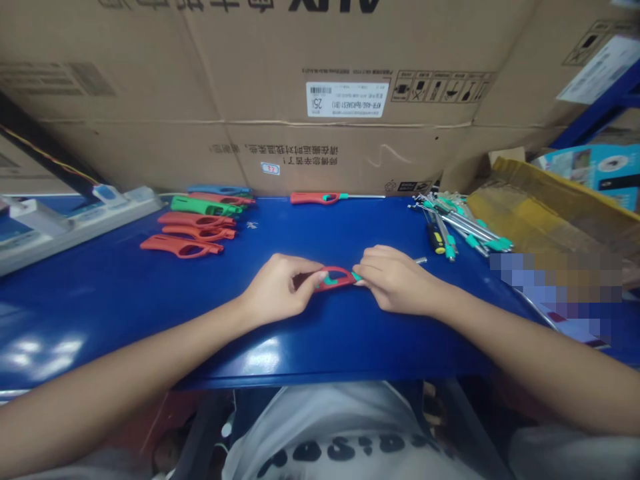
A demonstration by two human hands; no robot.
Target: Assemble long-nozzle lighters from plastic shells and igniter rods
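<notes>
The tabletop (310, 353) looks smooth and glossy, the held red handle (341, 270) smooth plastic, the rods (469, 225) at right shiny metal, the far carton (200, 87) matt cardboard, and the near shirt (325, 413) soft cloth.

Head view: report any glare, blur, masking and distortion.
In the head view, white glare marks the table at lower left and front centre; in the head view, the finest print on the carton is too soft to read, and a pixelated block hides part of the right; in the head view, the left forearm looks stretched toward the corner, likely wide-angle distortion.
</notes>
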